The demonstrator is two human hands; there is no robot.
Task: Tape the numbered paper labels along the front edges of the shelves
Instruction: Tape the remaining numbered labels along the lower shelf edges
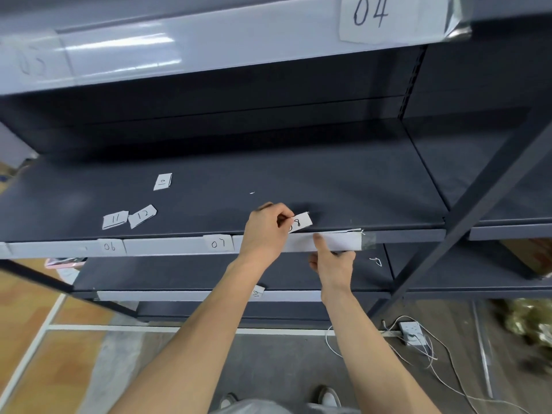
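Observation:
My left hand (264,231) pinches a small paper label marked 08 (300,222) just above the front edge of the middle shelf (403,236). My right hand (333,262) is below that edge, its thumb pressing up against the pale strip (340,240) on the edge, right of the label. Labels 06 (110,246) and 07 (218,243) sit fixed on the same strip to the left. Loose labels 10 (162,181), 11 (115,219) and 12 (142,215) lie on the shelf top. Label 04 (372,13) is on the upper shelf edge.
A dark slanted upright (466,210) crosses at the right. A lower shelf edge carries another small label (257,291). On the floor lie a white power strip (413,333) with trailing cables, and my shoes (328,397) show at the bottom.

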